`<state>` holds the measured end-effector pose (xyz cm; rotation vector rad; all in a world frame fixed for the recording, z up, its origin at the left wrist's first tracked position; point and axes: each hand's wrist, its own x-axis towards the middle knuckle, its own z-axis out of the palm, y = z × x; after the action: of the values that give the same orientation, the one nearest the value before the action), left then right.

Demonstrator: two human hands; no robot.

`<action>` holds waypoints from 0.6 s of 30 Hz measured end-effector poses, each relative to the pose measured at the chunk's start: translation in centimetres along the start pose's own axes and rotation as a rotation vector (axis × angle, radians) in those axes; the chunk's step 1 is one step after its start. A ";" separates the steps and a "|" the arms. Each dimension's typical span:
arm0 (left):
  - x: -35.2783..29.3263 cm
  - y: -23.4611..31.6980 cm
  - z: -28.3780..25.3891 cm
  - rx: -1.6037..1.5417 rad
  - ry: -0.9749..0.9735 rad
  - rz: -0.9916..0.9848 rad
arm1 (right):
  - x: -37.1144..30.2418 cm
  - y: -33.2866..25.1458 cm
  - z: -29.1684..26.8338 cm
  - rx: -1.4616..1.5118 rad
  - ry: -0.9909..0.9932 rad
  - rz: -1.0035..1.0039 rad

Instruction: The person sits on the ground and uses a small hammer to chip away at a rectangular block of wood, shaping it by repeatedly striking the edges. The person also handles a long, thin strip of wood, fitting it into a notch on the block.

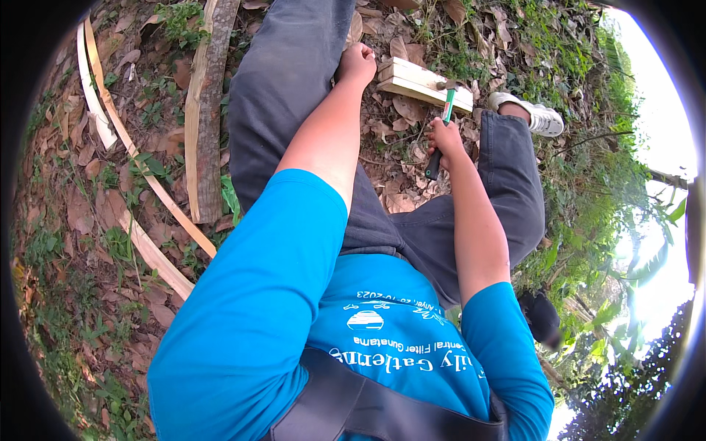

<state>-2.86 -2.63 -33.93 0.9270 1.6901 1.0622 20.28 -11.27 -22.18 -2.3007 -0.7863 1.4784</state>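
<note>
From my remote seat I see the left hand (358,62) curled into a fist, pressed against the near end of the stacked pale wooden boards (422,82); whether its fingers grip anything I cannot tell, since the knuckles hide them; the right hand (446,137) has its fingers wrapped round the hammer (442,125) with a green and black handle, its head resting on the boards; the boards lie on the leaf-strewn ground (401,195) between the knees; the far board ends are partly hidden by leaves; no containers show.
</note>
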 end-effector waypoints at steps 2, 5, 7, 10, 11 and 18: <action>0.0 -0.2 -0.1 -0.008 -0.008 0.023 | 0.3 -0.8 0.3 0.003 -0.018 0.002; -0.9 0.6 0.4 0.032 -0.111 0.089 | 0.8 -1.1 -0.1 0.000 -0.022 -0.013; -1.7 0.7 0.8 0.114 -0.202 0.227 | 0.9 -1.0 0.2 -0.035 -0.019 -0.033; -2.1 0.5 0.8 0.253 -0.186 0.220 | 1.2 -0.9 1.0 -0.075 0.018 -0.066; -2.2 0.4 1.0 0.297 -0.172 0.223 | 1.2 -0.8 1.1 -0.095 0.029 -0.078; -1.3 1.1 3.4 0.138 -0.112 0.196 | 1.4 -3.5 1.0 -0.233 0.126 -0.309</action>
<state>0.88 -2.58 -33.22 1.2394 1.6197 1.0099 18.81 -7.67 -21.90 -2.2739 -1.2676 1.1471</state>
